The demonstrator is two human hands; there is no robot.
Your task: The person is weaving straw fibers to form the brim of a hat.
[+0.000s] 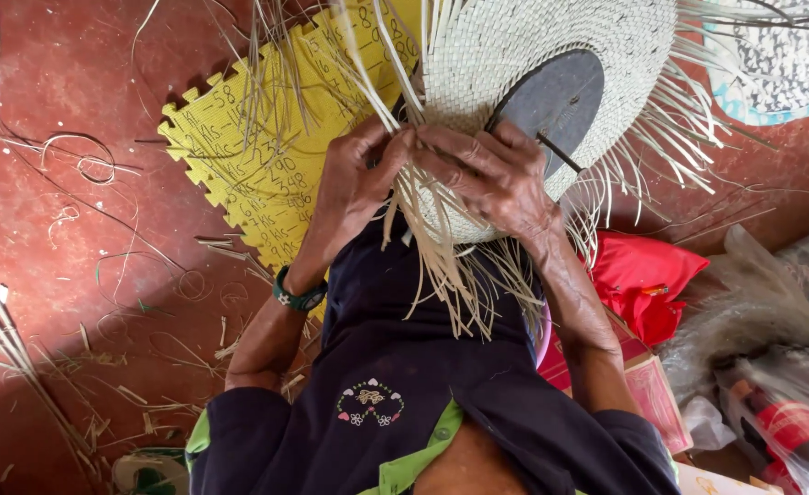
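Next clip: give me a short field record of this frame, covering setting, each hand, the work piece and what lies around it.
setting: red floor strewn with straw scraps
work piece: pale woven straw hat, loose strands hanging from its edge, dark round form inside
left hand: pinching strands at the hat's edge; green wristband
right hand: gripping the woven edge beside the left
under the hat: yellow foam mat
right side: red bag, clear plastic bags

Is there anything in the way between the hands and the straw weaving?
No, nothing visible. Both hands are already on the woven straw piece: the left hand pinches loose strips at its edge, and the right hand presses on the weave beside it.
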